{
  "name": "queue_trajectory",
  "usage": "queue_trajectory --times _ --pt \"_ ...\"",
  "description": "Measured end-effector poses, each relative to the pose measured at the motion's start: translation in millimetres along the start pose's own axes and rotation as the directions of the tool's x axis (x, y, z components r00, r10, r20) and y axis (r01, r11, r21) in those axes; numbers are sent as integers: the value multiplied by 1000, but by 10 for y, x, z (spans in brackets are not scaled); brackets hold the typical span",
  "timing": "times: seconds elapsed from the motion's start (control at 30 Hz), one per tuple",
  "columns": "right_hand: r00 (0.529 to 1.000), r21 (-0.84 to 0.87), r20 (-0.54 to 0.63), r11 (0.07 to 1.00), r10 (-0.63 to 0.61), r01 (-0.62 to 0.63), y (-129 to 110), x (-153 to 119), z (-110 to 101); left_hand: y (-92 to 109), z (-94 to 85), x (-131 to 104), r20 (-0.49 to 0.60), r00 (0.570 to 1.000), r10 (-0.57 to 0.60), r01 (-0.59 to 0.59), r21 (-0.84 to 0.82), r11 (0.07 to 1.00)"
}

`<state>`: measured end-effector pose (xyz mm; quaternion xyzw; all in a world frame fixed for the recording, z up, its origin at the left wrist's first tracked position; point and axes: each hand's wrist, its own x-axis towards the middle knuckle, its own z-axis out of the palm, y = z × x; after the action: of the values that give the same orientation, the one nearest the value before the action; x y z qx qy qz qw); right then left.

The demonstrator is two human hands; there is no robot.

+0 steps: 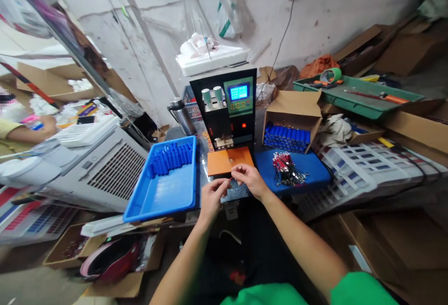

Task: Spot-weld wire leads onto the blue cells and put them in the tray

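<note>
My left hand (214, 194) and my right hand (249, 179) meet at the front edge of an orange plate (229, 159). Between their pinched fingertips runs a small red wire (230, 179), held from both sides. Behind the plate stands a black machine (224, 109) with a lit blue screen (239, 92). A blue tray (164, 197) on the left holds rows of blue cylinders (171, 156). To the right, a bundle of red and black wires (287, 169) lies on a blue surface (315, 167).
An open cardboard box (297, 102) of blue cylinders stands behind the wires. A steel flask (182, 116) is left of the machine. A green tray (371, 102) holds tools and tape at the back right. Another person's arm (31, 130) shows at the far left.
</note>
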<state>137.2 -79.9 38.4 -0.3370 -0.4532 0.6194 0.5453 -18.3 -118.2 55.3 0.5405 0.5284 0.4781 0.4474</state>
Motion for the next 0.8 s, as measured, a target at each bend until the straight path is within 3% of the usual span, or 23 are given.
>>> queue_trajectory --times 0.13,0.33,0.4,0.5,0.57,0.67,0.73,0.8 --pt "991 -227 83 967 -100 117 112 -65 42 -50 -39 -48 -14 1000 -23 23 -7 1000" --pt "994 -322 68 940 -90 108 211 -63 70 -176 -100 -132 -29 999 -29 28 -34 999" --pt "995 -338 8 936 -99 96 220 12 27 -199 -261 -92 -60 998 5 -3 37 999" --pt "981 -365 -110 924 -160 110 222 192 -77 -224 -741 115 -200 972 122 -59 296 953" --pt "966 -387 -168 914 -197 120 231 319 -141 -241 -1152 336 -321 928 191 8 528 849" --pt "960 -403 -191 908 -205 114 284 455 -178 -291 -1683 686 -476 869 134 319 747 583" --pt "967 -408 -175 907 -187 102 342 496 -168 -349 -1888 870 -555 828 78 480 774 412" --pt "972 -420 -157 903 -173 93 400 511 -152 -422 -1970 997 -599 800 28 564 767 308"
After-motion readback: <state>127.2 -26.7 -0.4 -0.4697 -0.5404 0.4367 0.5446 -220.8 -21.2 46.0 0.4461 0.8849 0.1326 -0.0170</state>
